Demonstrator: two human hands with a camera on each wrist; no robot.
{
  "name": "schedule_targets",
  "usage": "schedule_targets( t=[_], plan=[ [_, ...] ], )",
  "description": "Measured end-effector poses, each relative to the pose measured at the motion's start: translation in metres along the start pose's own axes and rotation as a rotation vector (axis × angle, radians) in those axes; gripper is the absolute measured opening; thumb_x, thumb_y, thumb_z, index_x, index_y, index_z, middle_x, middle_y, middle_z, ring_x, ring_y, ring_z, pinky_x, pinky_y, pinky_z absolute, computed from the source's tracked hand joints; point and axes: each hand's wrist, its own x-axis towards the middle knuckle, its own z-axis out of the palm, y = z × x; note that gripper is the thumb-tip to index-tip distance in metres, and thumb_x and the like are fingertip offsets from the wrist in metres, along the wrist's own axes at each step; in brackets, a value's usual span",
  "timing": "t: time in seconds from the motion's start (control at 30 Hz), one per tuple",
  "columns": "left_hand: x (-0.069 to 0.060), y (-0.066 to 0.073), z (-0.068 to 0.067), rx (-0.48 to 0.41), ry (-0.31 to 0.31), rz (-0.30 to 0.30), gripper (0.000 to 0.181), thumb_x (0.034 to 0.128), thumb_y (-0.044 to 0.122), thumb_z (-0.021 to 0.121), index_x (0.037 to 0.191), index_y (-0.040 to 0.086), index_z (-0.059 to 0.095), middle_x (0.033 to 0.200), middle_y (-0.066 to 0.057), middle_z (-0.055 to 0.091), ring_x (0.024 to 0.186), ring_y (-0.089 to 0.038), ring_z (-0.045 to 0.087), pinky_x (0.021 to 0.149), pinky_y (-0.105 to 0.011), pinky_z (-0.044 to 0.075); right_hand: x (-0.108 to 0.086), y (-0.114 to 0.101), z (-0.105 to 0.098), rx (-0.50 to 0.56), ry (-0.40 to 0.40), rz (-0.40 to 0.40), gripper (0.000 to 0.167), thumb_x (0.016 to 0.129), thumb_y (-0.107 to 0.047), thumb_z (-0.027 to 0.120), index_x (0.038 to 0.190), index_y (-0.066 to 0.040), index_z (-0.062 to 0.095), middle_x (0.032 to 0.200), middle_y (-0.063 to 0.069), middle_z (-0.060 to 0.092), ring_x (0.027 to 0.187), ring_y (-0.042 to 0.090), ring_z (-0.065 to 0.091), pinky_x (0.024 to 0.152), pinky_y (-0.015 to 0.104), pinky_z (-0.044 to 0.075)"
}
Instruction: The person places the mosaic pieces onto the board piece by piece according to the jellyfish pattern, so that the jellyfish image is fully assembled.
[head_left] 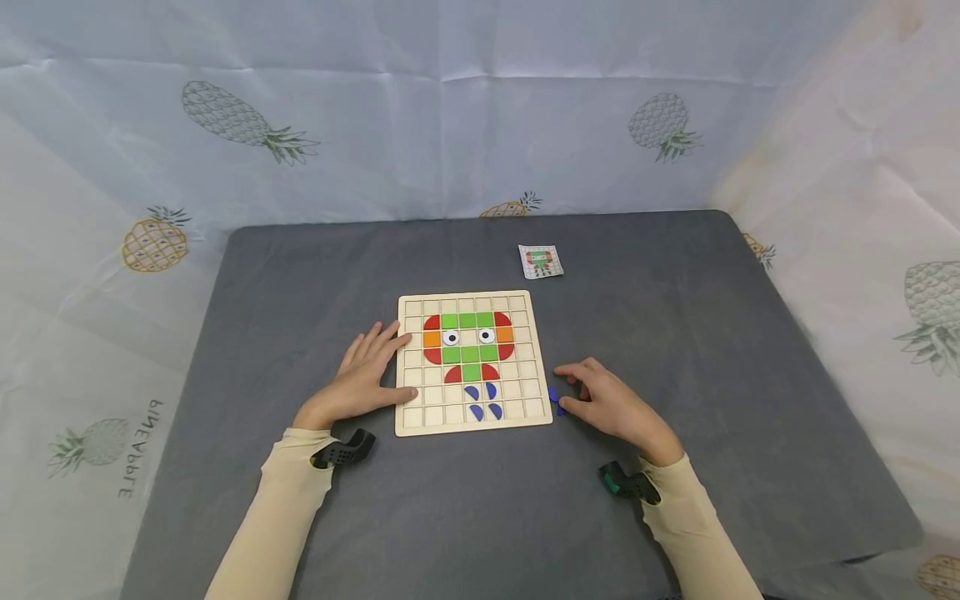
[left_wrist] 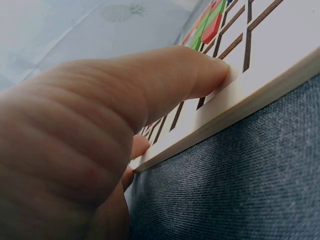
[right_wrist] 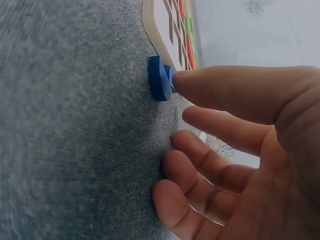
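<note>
A wooden grid board (head_left: 528, 358) lies on the table. On its squares are green, red and orange pieces, two eye pieces (head_left: 451, 337) and several blue pieces (head_left: 477, 412). With fingers spread, my left hand (head_left: 358, 382) rests at the board's left edge; its thumb lies on the rim in the left wrist view. Just off the board's right edge lie loose blue pieces (head_left: 553, 394), rounded on one side. My right hand (head_left: 611, 404) is beside them, fingers loosely bent. In the right wrist view its thumb tip appears to touch a blue piece (right_wrist: 159, 79); no finger closes against it.
A small printed card (head_left: 540, 262) showing a similar coloured figure lies beyond the board's far right corner. The grey cloth-covered table (head_left: 300, 275) extends on all sides. Pineapple-print sheets (head_left: 450, 125) hang behind it and at both sides.
</note>
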Motion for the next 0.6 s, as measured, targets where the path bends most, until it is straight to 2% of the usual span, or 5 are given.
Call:
schedule_targets(
  t=[0.27, 0.6],
  plan=[
    [-0.0011, -0.0006, -0.0010, 0.002, 0.006, 0.008, 0.091, 0.0880, 0.043, 0.073, 0.162, 0.018, 0.026, 0.173, -0.007, 0.005, 0.160, -0.032, -0.007, 0.127, -0.054, -0.006, 0.0034, -0.0045, 0.0038, -0.031, -0.004, 0.019, 0.040, 0.093, -0.016, 0.073, 0.132, -0.006, 0.065, 0.099, 0.004, 0.059, 0.082, 0.015, 0.051, 0.068, 0.027, 0.044],
    [-0.0008, 0.0003, -0.0008, 0.000, 0.002, 0.000, 0.091, 0.0880, 0.043, 0.073, 0.162, 0.018, 0.026, 0.173, -0.008, 0.005, 0.160, -0.032, -0.007, 0.127, -0.054, -0.006, 0.0058, -0.0090, 0.0084, -0.042, 0.009, 0.041, 0.035, 0.093, -0.016, 0.073, 0.126, -0.009, 0.067, 0.095, 0.003, 0.058, 0.078, 0.015, 0.050, 0.065, 0.027, 0.042]
  ],
)
